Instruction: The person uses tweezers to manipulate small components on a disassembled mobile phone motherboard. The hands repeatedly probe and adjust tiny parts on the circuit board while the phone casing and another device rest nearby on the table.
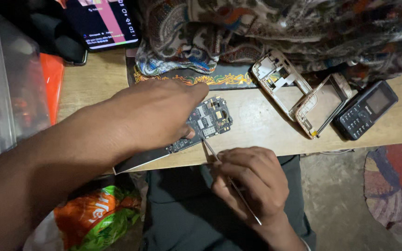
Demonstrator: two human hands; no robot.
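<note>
A bare phone circuit board (208,122) is being pinned to the wooden bench (257,125) by the left hand (157,114), whose fingers are curled down over the board's left part, so that only its right part, with grey shields and a small gold patch, is being shown. The board's long axis is lying on a slant — from lower left, near the bench's front edge, up toward the right. A thin metal tool (231,181), possibly tweezers or a fine probe, is being gripped by the right hand (252,183), which is closed about it just below the bench edge; the tool's tip is being held at the board's lower right edge, though actual contact cannot be made out. The right hand is thus lying below and slightly right of the board, with the left hand directly on it. Further right, two empty phone frames (303,95) and a dark keypad phone (366,109) are lying well apart from the work. Much is being hidden — the board's left portion under the fingers, and the tool's middle inside the fist.
</note>
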